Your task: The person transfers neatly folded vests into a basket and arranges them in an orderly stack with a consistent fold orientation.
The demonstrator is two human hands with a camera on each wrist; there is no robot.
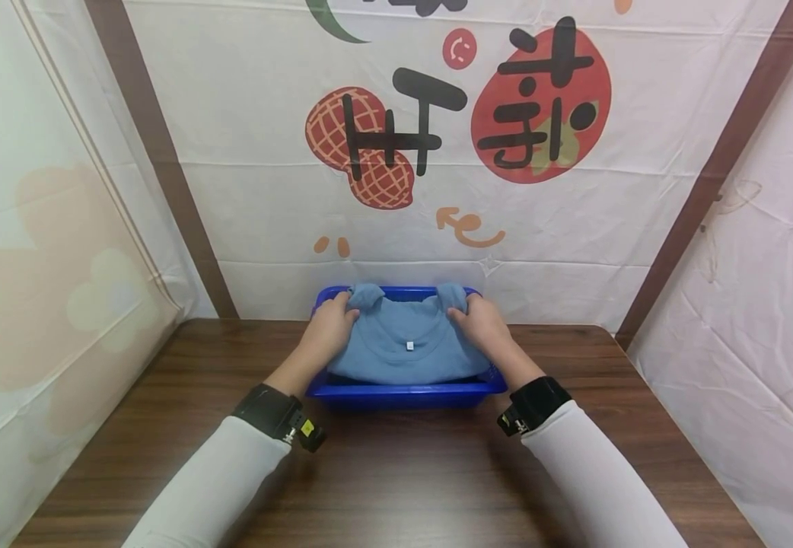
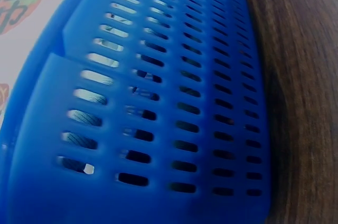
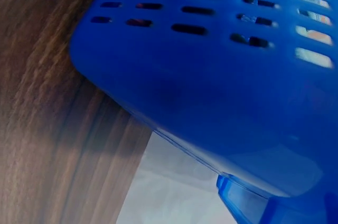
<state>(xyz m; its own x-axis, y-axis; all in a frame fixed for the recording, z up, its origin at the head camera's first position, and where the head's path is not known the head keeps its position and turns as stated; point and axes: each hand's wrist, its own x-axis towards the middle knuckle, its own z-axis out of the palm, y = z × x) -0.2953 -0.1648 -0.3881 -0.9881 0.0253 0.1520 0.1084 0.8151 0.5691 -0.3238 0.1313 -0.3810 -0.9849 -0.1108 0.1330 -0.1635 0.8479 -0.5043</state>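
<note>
A light blue T-shirt (image 1: 396, 367) with a round neckline and a small white label lies in a blue plastic basket (image 1: 406, 392). My left hand (image 1: 328, 332) pinches the bunched cloth at the shirt's left shoulder, over the basket's left rim. At the opposite shoulder, my right hand (image 1: 484, 327) grips the cloth between thumb and fingers. Both wrist views are filled by the slotted basket wall, seen close up in the left wrist view (image 2: 174, 102) and around a corner in the right wrist view (image 3: 174, 81); neither shows the fingers.
The basket stands at the back of a dark wooden table (image 1: 396, 479), close to a white printed cloth wall (image 1: 259, 190). Further cloth walls rise on the left (image 1: 47, 228) and right (image 1: 732, 304).
</note>
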